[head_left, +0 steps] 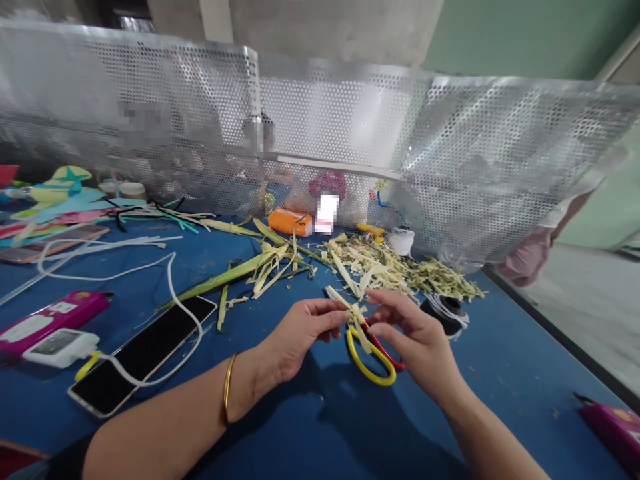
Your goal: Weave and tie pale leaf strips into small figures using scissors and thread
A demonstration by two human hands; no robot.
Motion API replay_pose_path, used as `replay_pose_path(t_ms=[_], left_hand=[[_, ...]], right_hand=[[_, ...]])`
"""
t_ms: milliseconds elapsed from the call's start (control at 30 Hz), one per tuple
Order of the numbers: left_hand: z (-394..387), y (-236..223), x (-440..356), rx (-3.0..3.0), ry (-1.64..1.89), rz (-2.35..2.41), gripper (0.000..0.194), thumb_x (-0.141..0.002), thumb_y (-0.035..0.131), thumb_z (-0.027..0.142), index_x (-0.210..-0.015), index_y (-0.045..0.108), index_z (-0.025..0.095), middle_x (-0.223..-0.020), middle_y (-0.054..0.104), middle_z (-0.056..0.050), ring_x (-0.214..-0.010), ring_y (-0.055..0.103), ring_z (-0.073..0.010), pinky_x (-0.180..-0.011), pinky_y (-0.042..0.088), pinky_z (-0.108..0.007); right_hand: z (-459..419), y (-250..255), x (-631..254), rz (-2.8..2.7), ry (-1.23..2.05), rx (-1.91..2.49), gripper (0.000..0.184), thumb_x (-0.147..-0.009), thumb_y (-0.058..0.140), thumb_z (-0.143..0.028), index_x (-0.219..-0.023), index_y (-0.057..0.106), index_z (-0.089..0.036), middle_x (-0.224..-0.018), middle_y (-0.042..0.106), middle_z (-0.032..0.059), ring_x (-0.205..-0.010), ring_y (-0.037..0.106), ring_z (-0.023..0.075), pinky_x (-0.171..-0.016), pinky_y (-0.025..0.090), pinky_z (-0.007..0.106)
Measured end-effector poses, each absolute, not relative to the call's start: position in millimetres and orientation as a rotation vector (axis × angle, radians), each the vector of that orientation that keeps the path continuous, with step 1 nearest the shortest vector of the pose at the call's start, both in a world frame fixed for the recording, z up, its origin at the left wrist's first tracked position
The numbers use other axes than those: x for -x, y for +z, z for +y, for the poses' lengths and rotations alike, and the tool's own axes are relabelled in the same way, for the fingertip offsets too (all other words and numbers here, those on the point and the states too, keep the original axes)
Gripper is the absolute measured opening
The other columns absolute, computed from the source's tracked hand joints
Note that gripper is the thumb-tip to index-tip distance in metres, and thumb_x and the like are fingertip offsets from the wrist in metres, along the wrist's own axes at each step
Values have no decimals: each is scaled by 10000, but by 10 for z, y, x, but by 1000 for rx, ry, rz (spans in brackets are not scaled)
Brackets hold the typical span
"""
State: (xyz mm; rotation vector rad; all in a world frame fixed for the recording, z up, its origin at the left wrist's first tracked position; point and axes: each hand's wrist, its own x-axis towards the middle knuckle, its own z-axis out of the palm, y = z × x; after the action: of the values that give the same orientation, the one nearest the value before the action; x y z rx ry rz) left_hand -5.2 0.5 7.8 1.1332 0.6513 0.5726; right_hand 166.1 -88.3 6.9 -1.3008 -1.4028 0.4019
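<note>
My left hand (305, 333) pinches a small folded piece of pale leaf strip (356, 315) between thumb and fingertips. Close on its other side is my right hand (407, 330), its fingers curved and apart from the thumb, with nothing visibly held; I cannot tell whether a fingertip touches the strip. Below both hands, scissors (373, 363) with one yellow and one red handle loop lie on the blue table, their blades mostly hidden by the strip and fingers. Beyond the hands spreads a heap of cut leaf scraps (380, 263).
Long green leaves (225, 277) lie at the back middle. Left are a phone (145, 357), a white cable (175, 287) and a magenta device (55, 320). A black spool (445, 315) stands right, an orange packet (290, 221) behind. A perforated metal screen (330, 120) borders the table (320, 433).
</note>
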Motion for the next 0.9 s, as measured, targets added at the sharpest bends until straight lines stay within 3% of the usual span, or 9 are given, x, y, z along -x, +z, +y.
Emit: replay_pose_path(t_ms=[300,567,767,900], left_hand=[[-31,95,59,-1153,487,635,220,-633,813,324,-763,750,159,-661,594,12,-594,431,-79,-600,310,-242],[-21,90,64,-1179,455,636,164,-645,790,299,-738,752,169,-641,598,15,-592,445,-86,-612,313,-252],[-6,79,55,-1175,507,657,178,-646,786,307,-749,743,169,-666,602,5,-595,426,-91,-611,317,-260],[2,78,55,-1185,527,681,204,-630,793,308,-764,738,164,-664,599,6,-595,433,-95,-611,324,-260]], right_hand=[[-880,89,-1579,-1553,394,1275,183,-796,725,-335,-939,721,-220,-833,632,37,-698,563,154,-648,483,289],[-884,30,-1547,-1487,440,1291,156,-789,730,-320,-902,717,-214,-830,639,36,-717,576,159,-653,467,286],[-880,40,-1552,-1305,660,1348,329,-731,747,-419,-961,690,-192,-788,659,37,-703,586,172,-660,487,304],[-878,75,-1540,-1137,754,1395,388,-726,701,-541,-825,680,-166,-733,677,54,-654,592,169,-608,483,286]])
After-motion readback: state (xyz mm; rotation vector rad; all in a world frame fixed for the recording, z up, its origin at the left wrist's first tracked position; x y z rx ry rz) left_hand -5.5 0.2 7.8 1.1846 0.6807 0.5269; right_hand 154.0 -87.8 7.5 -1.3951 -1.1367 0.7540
